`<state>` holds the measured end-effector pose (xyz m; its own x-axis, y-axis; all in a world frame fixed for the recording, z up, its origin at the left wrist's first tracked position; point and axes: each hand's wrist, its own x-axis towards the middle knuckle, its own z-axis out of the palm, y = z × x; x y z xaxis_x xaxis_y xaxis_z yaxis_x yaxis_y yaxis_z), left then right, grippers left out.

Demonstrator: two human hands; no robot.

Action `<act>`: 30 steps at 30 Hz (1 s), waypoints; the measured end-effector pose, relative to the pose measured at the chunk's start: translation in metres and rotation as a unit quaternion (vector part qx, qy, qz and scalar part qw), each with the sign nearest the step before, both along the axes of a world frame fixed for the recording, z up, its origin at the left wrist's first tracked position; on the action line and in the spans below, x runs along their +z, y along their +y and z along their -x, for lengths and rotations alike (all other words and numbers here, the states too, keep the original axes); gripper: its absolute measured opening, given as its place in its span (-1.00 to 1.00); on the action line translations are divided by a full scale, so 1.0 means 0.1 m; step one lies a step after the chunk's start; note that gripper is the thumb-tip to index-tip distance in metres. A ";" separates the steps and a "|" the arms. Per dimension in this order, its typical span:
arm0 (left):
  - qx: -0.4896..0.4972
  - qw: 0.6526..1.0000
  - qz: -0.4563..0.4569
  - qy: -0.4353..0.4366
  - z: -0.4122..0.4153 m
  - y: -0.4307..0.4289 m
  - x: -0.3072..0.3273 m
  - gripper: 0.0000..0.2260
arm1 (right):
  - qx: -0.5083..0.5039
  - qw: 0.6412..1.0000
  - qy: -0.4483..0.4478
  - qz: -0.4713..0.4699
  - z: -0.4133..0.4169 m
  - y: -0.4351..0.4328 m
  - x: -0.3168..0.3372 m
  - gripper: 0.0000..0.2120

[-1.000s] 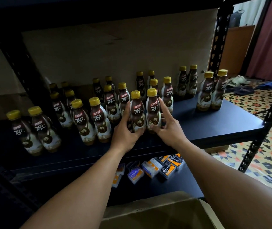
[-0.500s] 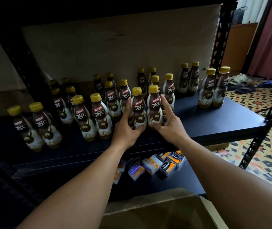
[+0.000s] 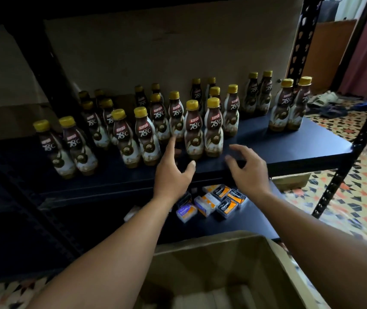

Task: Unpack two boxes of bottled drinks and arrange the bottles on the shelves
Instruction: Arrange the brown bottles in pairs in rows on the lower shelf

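Black metal rack point(image 3: 298, 41). Its dark shelf board point(image 3: 289, 143) at mid height carries all the bottles point(image 3: 146, 134), spread from far left to far right in pairs and small clusters. One open cardboard box point(image 3: 211, 253) sits near, under the arms; its contents are blurred, so can't tell what is left. A second box is not in view.

Left hand point(image 3: 171, 172): fingers spread, index up beside the front pair point(image 3: 202, 130), empty; contact unclear. Right hand point(image 3: 249, 172): fingers loosely curved, empty, hovering just right of that pair at the near shelf edge.

Handling, judged: small full plastic bottles, likely moderate weight and fairly stiff, and the glossy sleeve may be slippery. They are tall and narrow, so easy to tip into neighbours. Best hold is at the pinched waist or just under the yellow cap.

Counts: about 22 bottles, the far-left ones dim. Small packs point(image 3: 220, 201) on the lower shelf point(image 3: 234, 224): at least six, some hidden by the left arm.
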<state>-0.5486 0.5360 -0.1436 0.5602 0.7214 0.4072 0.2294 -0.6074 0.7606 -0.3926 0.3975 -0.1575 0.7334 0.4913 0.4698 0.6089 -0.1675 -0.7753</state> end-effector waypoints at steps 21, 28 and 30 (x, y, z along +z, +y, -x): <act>-0.016 0.961 -0.172 0.214 1.62 -1.35 -2.10 -0.38 | 0.108 0.805 0.340 0.474 1.82 -1.97 -2.29 -0.60; 0.001 0.924 -0.253 0.287 1.29 -1.20 -2.05 -0.40 | 0.114 0.772 0.395 0.485 1.82 -2.09 -2.56 -0.57; 0.014 0.928 -0.270 0.257 1.30 -1.24 -2.12 -0.41 | 0.128 0.776 0.390 0.480 1.79 -2.09 -2.62 -0.53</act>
<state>-0.6787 0.4116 -0.3554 0.7644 0.5069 0.3985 0.4988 -0.8565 0.1328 -0.5718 0.1883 -0.4196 0.4313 0.5174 -0.7391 0.1263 -0.8458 -0.5184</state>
